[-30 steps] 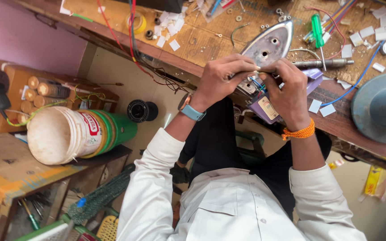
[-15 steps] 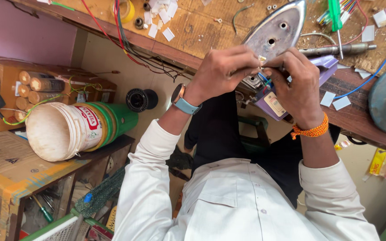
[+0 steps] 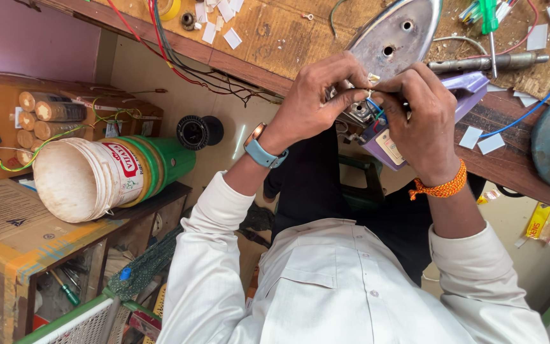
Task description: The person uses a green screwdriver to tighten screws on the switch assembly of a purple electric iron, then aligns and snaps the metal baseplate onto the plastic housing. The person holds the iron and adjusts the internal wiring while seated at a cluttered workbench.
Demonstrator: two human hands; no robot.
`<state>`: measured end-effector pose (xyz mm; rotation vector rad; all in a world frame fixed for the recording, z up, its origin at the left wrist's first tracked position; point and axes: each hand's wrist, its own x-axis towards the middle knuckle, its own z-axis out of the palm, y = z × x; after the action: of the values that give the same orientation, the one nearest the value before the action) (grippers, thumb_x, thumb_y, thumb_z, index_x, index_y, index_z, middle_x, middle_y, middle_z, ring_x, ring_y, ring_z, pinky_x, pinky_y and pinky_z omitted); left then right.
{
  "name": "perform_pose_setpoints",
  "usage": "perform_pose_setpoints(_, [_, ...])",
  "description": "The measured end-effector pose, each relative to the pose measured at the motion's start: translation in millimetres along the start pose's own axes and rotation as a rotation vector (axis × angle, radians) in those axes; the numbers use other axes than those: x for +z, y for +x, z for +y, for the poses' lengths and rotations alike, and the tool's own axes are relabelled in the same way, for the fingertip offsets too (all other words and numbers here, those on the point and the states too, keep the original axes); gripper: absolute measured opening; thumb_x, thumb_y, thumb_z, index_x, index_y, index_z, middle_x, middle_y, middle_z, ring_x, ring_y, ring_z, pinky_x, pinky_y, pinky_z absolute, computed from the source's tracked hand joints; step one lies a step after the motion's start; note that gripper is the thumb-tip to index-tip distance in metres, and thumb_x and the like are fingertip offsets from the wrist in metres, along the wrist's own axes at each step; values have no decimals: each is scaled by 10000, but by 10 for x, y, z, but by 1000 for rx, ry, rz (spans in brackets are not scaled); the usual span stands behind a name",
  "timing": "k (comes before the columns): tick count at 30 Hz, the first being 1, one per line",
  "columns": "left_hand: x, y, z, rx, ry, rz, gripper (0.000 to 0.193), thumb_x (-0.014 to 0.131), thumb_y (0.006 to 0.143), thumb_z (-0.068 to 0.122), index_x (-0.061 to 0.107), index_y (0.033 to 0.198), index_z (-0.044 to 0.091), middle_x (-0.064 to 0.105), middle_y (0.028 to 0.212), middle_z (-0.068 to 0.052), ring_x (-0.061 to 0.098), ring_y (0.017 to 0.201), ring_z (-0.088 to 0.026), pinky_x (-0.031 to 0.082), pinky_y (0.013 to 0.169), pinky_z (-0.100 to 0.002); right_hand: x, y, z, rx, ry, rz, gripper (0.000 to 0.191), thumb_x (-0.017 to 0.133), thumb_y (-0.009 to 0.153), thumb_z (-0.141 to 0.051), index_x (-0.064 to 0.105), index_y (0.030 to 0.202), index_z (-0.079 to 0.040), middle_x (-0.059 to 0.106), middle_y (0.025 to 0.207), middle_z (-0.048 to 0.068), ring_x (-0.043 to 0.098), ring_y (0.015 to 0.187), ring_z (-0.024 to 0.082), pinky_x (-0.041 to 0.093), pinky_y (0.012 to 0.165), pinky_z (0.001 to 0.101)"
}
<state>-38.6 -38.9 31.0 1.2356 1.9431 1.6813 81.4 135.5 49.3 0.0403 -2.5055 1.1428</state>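
Left hand [image 3: 318,102] and right hand [image 3: 418,118] pinch thin blue and red wires [image 3: 377,109] between narrow fingertips, at six o'clock of the shiny metal iron soleplate [image 3: 397,35].

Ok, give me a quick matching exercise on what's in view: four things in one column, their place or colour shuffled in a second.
Things:
1. bucket
2. screwdriver
3. iron
4. watch

Place or colour:
A. green handle, lying on the bench at the top right
B. blue strap, on the wrist of the left hand
C. white and green, on its side on the low shelf at the left
D. shiny metal underside showing, at the bench edge, gripped by the left hand and right hand

Pairs: 1-C, 2-A, 3-D, 4-B
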Motion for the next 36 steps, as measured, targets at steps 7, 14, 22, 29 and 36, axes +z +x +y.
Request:
perform_pose_setpoints(7, [94,-59,-94,-86,-111,65,119,750,934,-16,663,996,36,654,922,-20,683,802,-90,551,681,-245,-20,17,47,-51,-57,-26,167,795,991,67,635,1009,20,580,921,131,623,787,268,484,667,357])
perform_pose_setpoints(14, [201,28,-73,-476,-406,23,119,725,951,89,612,918,68,655,773,17,618,629,-50,503,520,-222,-61,-47,166,-124,-89,-74,164,758,996,106,618,1021,24,597,956,127,642,865,250,493,728,352])
perform_pose_setpoints(22, [138,-727,156,-155,133,430,171,718,1035,252,653,1019,95,738,912,-22,717,815,-82,575,742,-295,-126,111,-196,-17,14,-97,147,742,968,102,725,1104,50,723,963,125,681,825,153,515,691,273])
perform_pose_setpoints(29, [877,-1320,-138,-570,-814,385,476,729,953,276,559,1359,96,682,1192,-64,651,1027,-144,573,796,-305,-93,267,-574,-226,-329,-353,66,706,992,49,726,1045,15,698,956,153,690,861,282,542,792,387])
perform_pose_setpoints(36, [1365,-1351,-215,-523,-1218,324,663,771,913,299,451,1444,63,593,1313,-100,643,1174,-202,582,932,-362,76,350,-822,-311,-584,-448,15,739,981,17,727,987,24,665,931,163,674,822,313,543,745,401])
